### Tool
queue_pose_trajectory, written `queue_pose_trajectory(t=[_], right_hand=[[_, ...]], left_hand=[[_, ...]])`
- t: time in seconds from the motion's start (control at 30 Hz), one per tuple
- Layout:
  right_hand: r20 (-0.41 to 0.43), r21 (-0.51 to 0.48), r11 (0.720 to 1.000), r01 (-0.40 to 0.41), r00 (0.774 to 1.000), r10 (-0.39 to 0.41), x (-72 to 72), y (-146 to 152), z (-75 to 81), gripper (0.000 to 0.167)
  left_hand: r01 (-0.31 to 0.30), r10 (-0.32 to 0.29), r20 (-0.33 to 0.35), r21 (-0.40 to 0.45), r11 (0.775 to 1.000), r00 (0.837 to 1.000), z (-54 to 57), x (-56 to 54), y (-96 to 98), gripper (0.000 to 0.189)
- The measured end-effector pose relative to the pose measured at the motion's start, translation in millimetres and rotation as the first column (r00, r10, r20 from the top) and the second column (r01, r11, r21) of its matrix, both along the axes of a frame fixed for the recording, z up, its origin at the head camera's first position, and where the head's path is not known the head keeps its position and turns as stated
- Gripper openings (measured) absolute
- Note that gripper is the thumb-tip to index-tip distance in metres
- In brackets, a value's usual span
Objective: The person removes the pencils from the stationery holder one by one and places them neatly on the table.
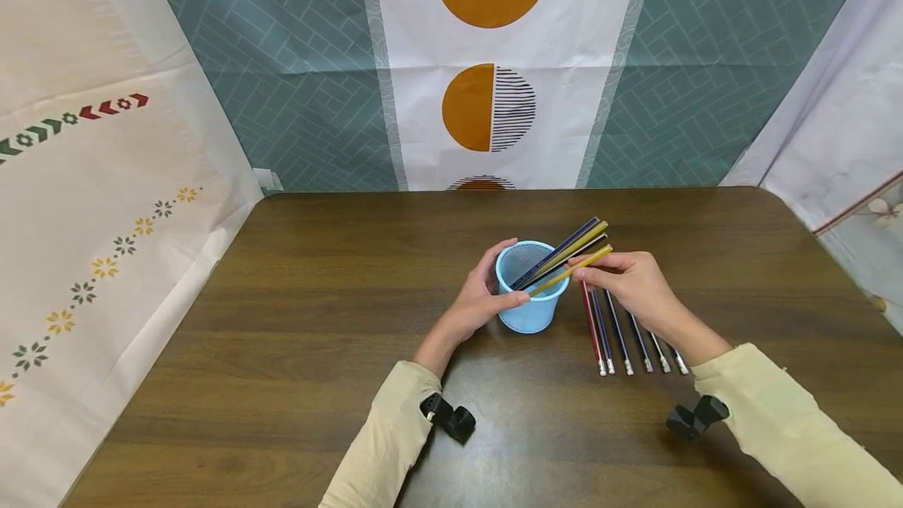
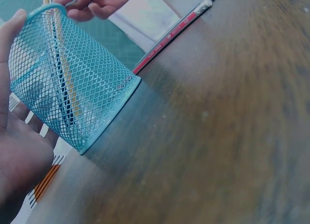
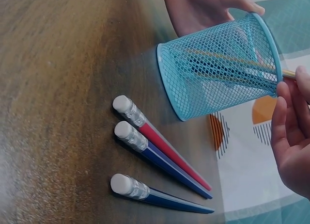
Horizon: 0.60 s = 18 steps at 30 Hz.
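A light blue mesh pencil cup (image 1: 529, 320) stands on the table, several pencils (image 1: 560, 255) leaning in it toward the right. My left hand (image 1: 474, 302) grips the cup from the left, thumb along the near side and fingers behind. At the right of the rim, my right hand (image 1: 638, 290) pinches a yellow pencil (image 1: 591, 259) between thumb and fingers, and its lower end lies within the cup's mouth. In the right wrist view, the fingers of that hand (image 3: 293, 132) are right at the rim. Pencils show through the mesh (image 3: 218, 71).
Right of the cup, a row of several pencils lies on the brown table (image 1: 317, 351), white eraser ends toward me: a red pencil (image 1: 591, 328) nearest the cup, dark blue ones (image 3: 177, 173) beside it. My right forearm passes over the row's right end. A patterned curtain (image 1: 317, 100) hangs behind.
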State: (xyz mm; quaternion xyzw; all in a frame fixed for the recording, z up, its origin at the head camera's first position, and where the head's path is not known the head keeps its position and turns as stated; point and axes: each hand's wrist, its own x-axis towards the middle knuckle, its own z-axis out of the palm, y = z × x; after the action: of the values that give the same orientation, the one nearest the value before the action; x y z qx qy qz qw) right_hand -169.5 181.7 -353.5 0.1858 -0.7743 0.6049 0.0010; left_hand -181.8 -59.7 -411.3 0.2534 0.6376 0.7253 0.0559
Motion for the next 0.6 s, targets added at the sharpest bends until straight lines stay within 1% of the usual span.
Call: queue_pose_trajectory(t=[0.1, 0.23, 0.33, 0.43, 0.53, 0.6], right_hand=[[-0.008, -0.023, 1.0, -0.004, 1.0, 0.003, 1.2, -1.3, 0.0, 0.024], [-0.049, -0.019, 1.0, -0.005, 0.999, 0.004, 2.8, 0.0, 0.6, 0.02], [-0.076, -0.006, 1.0, -0.009, 0.997, 0.008, 2.4, 3.6, 2.0, 0.019], [-0.086, -0.033, 0.999, -0.021, 0.996, 0.018, 0.3, 7.9, 6.0, 0.019], [-0.085, -0.065, 0.998, -0.022, 0.996, 0.017, -1.2, 12.4, 11.7, 0.019], [-0.088, -0.066, 0.998, -0.015, 0.996, 0.009, -1.3, 15.2, 14.8, 0.018]], left_hand=[[-0.003, 0.003, -0.003, 0.005, 1.0, 1.0, -0.4, 0.0, -0.6, 0.082], [-0.004, 0.004, -0.008, 0.007, 1.0, 1.0, -0.4, 0.0, -0.6, 0.084], [-0.005, 0.005, -0.011, -0.003, 1.0, 1.0, -0.1, 0.1, 0.1, 0.092], [-0.01, 0.01, -0.012, -0.008, 1.0, 1.0, -0.6, -0.5, 0.6, 0.097], [-0.01, 0.01, -0.01, -0.007, 1.0, 1.0, -1.3, -1.4, 0.4, 0.093], [-0.009, 0.009, -0.006, -0.005, 1.0, 1.0, -1.5, -1.4, 0.2, 0.092]])
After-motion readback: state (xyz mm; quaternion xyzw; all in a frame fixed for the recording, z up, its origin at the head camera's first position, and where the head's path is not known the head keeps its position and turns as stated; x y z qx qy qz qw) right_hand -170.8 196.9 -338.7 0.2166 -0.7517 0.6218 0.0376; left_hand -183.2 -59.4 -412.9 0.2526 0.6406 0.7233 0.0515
